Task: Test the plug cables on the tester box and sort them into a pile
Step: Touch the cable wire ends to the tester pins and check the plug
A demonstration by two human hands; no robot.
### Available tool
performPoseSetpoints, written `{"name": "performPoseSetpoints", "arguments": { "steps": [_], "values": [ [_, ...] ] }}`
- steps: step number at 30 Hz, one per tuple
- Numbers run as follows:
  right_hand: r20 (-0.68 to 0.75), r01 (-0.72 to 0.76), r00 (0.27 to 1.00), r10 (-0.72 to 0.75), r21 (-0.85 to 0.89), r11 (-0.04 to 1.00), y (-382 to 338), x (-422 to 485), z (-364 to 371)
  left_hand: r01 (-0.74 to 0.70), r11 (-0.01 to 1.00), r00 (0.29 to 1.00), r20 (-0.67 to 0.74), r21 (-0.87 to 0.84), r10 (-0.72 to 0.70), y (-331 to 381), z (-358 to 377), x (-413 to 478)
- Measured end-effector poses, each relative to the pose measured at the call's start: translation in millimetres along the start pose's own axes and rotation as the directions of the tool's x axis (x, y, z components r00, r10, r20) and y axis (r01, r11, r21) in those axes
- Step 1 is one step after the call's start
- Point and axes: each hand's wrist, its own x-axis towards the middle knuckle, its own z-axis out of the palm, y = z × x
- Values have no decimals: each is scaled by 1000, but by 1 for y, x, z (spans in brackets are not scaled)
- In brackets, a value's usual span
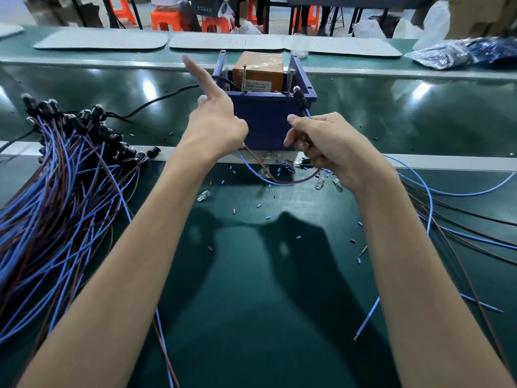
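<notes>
The blue tester box (265, 119) stands mid-table with an orange block (258, 72) and two upright metal pins inside. A plug cable's black socket with a small bulb (298, 96) leans at the box's right rim. My right hand (321, 141) pinches that cable's blue wire just below the socket. My left hand (215, 119) is raised at the box's left front with its index finger straight up; its lower fingers hold the blue and brown wire ends, which loop beneath both hands. A large pile of plug cables (64, 175) lies at the left.
Loose blue and brown cables (458, 219) spread at the right. Small glass bulbs (319, 182) and cut insulation bits litter the green mat (251, 275) in front of the box. A black power cord (156, 100) runs left from the box. Bags lie at the far right.
</notes>
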Motion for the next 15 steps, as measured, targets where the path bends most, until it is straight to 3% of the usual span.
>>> {"name": "performPoseSetpoints", "arguments": {
  "steps": [6,15],
  "values": [
    [-21,5,1000,-5,31,999,1,1,-1,-87,977,996,28,195,83,13,-6,-6],
    [-56,-37,997,47,160,986,3,3,-6,-227,937,930,344,267,127,25,12,-16]
  ]
}}
